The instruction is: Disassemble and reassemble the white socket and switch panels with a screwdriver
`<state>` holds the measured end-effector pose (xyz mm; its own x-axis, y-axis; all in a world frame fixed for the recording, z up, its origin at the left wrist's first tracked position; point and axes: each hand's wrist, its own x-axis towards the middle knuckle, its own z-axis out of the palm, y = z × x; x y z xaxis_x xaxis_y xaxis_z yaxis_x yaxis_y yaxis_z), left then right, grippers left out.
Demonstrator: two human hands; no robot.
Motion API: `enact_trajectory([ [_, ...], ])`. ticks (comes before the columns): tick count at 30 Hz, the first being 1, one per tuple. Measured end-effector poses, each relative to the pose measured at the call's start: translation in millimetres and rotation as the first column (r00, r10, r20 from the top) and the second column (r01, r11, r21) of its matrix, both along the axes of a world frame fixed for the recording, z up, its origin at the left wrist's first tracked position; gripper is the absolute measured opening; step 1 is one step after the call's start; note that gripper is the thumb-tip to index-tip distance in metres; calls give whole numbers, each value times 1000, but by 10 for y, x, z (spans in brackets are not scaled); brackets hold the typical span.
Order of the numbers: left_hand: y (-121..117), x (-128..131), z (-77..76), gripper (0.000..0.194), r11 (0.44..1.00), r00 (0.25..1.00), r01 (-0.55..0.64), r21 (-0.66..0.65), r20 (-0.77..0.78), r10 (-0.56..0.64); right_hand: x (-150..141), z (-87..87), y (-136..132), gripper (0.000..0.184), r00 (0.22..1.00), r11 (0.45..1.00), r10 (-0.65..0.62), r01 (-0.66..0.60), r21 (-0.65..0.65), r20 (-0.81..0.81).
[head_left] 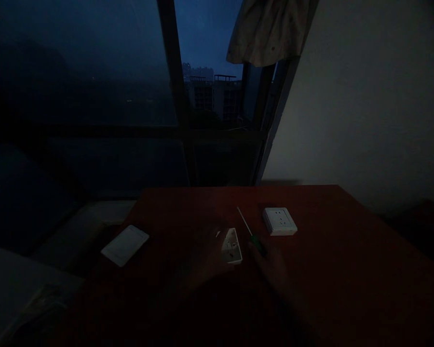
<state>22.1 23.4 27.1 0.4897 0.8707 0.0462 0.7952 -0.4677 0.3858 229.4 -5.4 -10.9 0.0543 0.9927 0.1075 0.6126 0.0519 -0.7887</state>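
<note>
The room is very dark. On a red-brown table (329, 270) my left hand (202, 260) rests against a small white socket part (231, 246), its fingers curled round the part's left side. My right hand (271, 270) is closed on the dark green handle of a screwdriver (251, 233), whose thin shaft points up and to the left. A white wall socket (279, 220) lies face up just right of the screwdriver tip.
A white flat plate (125, 245) overhangs the table's left edge. Beyond the table are a large window (202, 96) with dim buildings outside, a hanging cloth (267, 31) and a pale wall (365, 106) at right. A light seat or bed (39, 270) lies at left.
</note>
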Motion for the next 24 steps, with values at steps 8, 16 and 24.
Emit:
enact_trajectory([
  [8, -125, 118, -79, 90, 998, 999, 53, -33, 4, -53, -32, -50, 2, 36, 995, 997, 77, -76, 24, -66],
  [16, -232, -88, 29, 100, 991, 995, 97, -91, 36, -94, 3, -106, 2, 37, 993, 996, 87, -86, 14, -81],
  [24, -49, -1325, 12, 65, 866, 886, -413, 283, -97, 454, -18, -73, -1, 36, 993, 997, 82, -83, -8, -82],
])
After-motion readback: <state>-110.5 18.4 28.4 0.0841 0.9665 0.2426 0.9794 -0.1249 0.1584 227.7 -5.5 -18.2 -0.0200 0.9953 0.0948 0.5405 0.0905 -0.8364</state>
